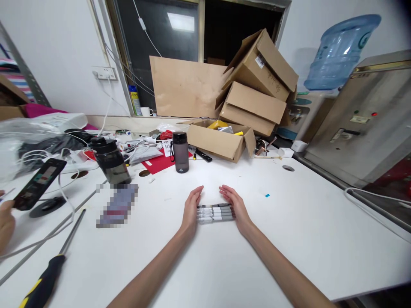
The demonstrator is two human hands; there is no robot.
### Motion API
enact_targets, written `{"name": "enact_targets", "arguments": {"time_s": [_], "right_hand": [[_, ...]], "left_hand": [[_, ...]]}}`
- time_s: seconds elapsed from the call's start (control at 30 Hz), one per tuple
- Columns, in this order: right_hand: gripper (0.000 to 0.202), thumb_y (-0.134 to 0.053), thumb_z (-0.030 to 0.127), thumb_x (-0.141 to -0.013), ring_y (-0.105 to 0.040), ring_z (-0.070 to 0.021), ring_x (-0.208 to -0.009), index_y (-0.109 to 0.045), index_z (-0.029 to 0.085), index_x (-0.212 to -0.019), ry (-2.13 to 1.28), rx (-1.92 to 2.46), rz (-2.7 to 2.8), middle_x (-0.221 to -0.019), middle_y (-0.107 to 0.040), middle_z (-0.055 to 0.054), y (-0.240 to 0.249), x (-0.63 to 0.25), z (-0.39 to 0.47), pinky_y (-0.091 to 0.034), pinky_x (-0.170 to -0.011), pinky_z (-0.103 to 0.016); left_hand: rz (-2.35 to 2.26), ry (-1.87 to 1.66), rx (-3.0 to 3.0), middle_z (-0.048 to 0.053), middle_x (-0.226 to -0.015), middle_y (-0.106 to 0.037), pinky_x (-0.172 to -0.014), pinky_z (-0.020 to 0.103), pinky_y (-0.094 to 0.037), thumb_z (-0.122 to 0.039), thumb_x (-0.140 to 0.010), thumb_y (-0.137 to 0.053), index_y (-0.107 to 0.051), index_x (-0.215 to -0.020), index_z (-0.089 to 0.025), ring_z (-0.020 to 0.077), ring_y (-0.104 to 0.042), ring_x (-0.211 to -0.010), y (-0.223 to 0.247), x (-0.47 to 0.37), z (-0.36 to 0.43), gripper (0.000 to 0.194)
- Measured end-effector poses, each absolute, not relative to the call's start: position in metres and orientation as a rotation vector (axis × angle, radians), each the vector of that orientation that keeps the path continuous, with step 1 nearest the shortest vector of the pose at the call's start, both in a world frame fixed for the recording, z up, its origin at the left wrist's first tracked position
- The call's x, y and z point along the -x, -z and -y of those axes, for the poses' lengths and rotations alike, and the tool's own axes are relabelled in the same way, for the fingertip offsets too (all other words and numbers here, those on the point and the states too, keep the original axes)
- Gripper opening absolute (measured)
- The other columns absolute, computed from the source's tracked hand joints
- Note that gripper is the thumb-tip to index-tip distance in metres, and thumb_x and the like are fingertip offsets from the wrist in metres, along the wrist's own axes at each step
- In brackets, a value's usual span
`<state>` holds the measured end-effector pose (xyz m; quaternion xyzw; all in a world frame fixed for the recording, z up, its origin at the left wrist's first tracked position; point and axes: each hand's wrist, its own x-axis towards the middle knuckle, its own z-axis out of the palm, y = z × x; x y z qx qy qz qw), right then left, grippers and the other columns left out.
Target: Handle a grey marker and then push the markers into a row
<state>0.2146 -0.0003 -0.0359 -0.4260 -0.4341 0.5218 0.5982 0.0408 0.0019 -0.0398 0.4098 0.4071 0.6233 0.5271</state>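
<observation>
Several pens [215, 213] with white and grey barrels lie side by side on the white table [308, 231], forming a small flat bundle. My left hand [191, 210] stands on edge at the left ends of the pens, its fingers stretched forward. At the right ends, my right hand [236, 208] is set the same way, palm inward and fingers extended. The pens span the gap between both palms. Neither hand has its fingers wrapped around them.
A grey water bottle [180, 153] and an open cardboard box [221, 141] stand behind the pens. To the left are a darker bottle [111, 162], a pixelated flat item [118, 206] and a screwdriver [48, 273]. Another person's hand [5, 224] holds a phone [40, 184].
</observation>
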Motion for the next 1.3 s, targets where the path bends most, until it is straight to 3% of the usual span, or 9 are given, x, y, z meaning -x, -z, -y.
{"name": "enact_targets", "arguments": {"time_s": [0.33,0.6,0.87,1.3], "right_hand": [[0.035,-0.058,0.036,-0.081,-0.068,-0.0229,-0.119,-0.069,0.021,-0.111,-1.149,0.981,1.001,-0.124,-0.074,-0.01,0.034,-0.211,-0.071,-0.045,-0.112,-0.041],[0.034,-0.051,0.035,-0.087,-0.07,-0.0214,-0.113,-0.069,0.02,-0.11,-1.083,1.056,1.147,-0.12,-0.075,-0.009,0.046,-0.216,-0.107,-0.05,-0.106,-0.039],[0.026,-0.052,0.034,-0.091,-0.066,-0.0211,-0.114,-0.072,0.022,-0.102,-0.929,1.159,1.406,-0.112,-0.076,-0.005,0.05,-0.219,-0.106,-0.041,-0.111,-0.039],[0.031,-0.045,0.034,-0.09,-0.066,-0.0208,-0.113,-0.072,0.022,-0.101,-0.824,1.246,1.422,-0.114,-0.075,-0.005,0.054,-0.231,-0.1,-0.043,-0.106,-0.035]], "left_hand": [[-0.974,-1.514,-0.972,0.013,-0.137,-0.067,-0.119,0.044,-0.038,-0.03,-0.087,-0.058,-0.071,-0.109,-0.017,0.0253,-0.057,-0.134,0.035,-0.039,-0.071,0.029],[-1.035,-1.494,-1.109,0.013,-0.134,-0.069,-0.116,0.045,-0.041,-0.031,-0.087,-0.053,-0.071,-0.107,-0.017,0.0257,-0.059,-0.131,0.046,-0.046,-0.105,0.031],[-1.21,-1.397,-1.419,0.007,-0.124,-0.072,-0.114,0.041,-0.037,-0.028,-0.092,-0.049,-0.072,-0.102,-0.022,0.0252,-0.059,-0.126,0.048,-0.041,-0.103,0.027],[-1.332,-1.299,-1.595,0.007,-0.12,-0.072,-0.102,0.039,-0.045,-0.03,-0.092,-0.044,-0.068,-0.107,-0.022,0.0261,-0.063,-0.113,0.041,-0.028,-0.085,0.03]]}}
